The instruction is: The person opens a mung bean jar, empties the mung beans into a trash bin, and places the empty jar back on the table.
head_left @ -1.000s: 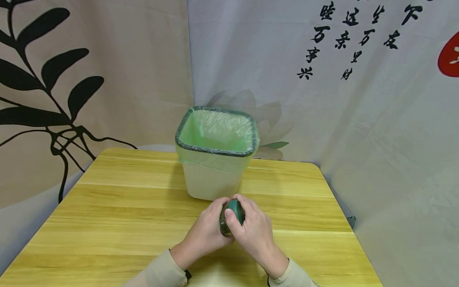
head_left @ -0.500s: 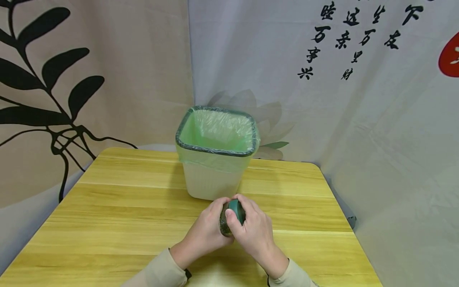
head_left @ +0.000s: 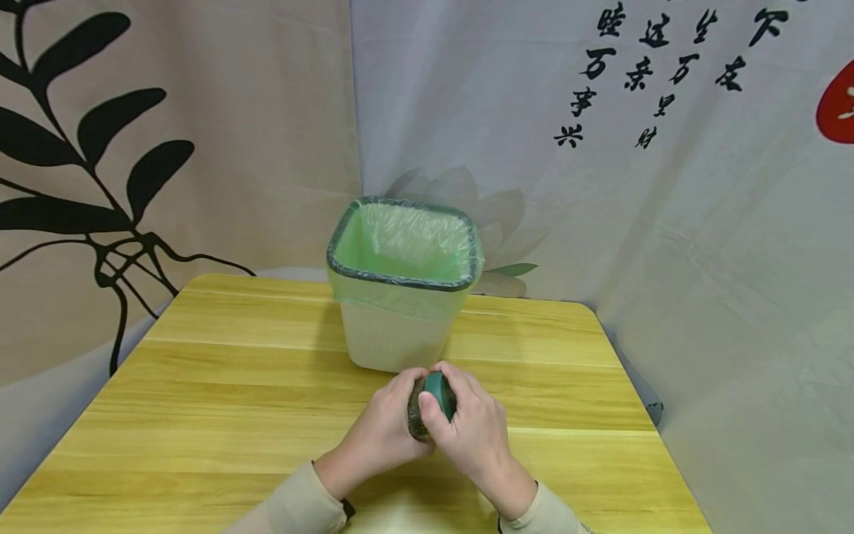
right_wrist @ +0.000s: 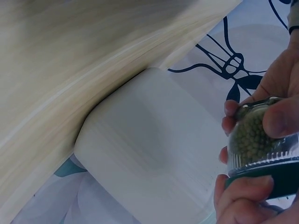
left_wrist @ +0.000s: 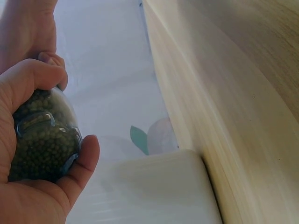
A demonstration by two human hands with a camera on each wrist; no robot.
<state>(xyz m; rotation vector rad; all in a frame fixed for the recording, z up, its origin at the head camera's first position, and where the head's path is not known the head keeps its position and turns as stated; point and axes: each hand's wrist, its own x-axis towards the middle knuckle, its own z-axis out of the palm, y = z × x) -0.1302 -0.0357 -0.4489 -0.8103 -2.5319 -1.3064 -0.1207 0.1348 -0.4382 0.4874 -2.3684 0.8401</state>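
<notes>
A small clear jar (head_left: 416, 424) filled with green beans, likely mung beans, is held above the table between both hands. My left hand (head_left: 385, 421) grips the jar's body, fingers wrapped round the glass. The right hand (head_left: 479, 434) holds the green lid (head_left: 437, 386), its thumb lying across it. In the left wrist view the beans press against the base of the jar (left_wrist: 39, 151). Seen from the right wrist, the lid (right_wrist: 287, 178) sits on the ribbed end of the glass, with right fingers (right_wrist: 247, 191) against it.
Just beyond the hands stands a pale waste bin (head_left: 394, 337) with a dark rim and a green plastic liner (head_left: 414, 237). It rests on a wooden table (head_left: 233, 415). Printed cloth backdrops (head_left: 467, 96) hang behind and beside the table.
</notes>
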